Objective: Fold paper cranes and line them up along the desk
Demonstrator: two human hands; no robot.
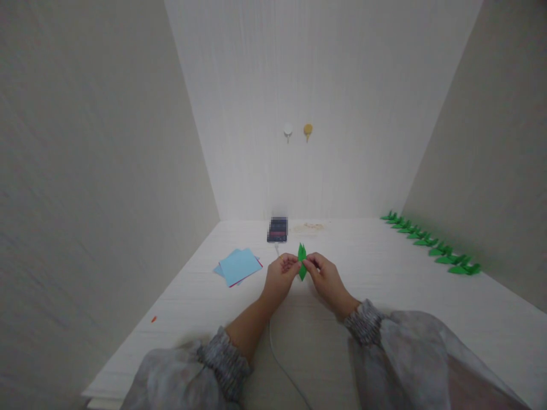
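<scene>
Right between your two hands, out over the middle of the desk [384, 296], is the green origami piece [302, 270], standing pretty much upright with pointy tips at the top and a single point at the bottom. Your left hand [281, 277] has its side pinched between thumb and fingers, with the other fingers curled in behind. Your right hand [325, 276] is pinching the opposite edge the same way, so both sets of fingers are closed on the paper.

Off to your left you've got blue paper sheets [240, 266] in a messy, fanned stack, with a bit of red peeking out along the lower edge. Closer to you on that side, near the left wall, sits a tiny orange scrap [154, 319].

Just past your hands a phone [277, 230] lies near the back wall, screen pixelated so I can't read it. A white cable [277, 249] runs from its near end toward your left hand, and a pale cord shows again below your wrist.

Over on your right, a slanting row of green origami figures [447, 253] lines the right wall. Up on the back wall: a white hook [288, 131] and a yellow hook [308, 130], side by side.
</scene>
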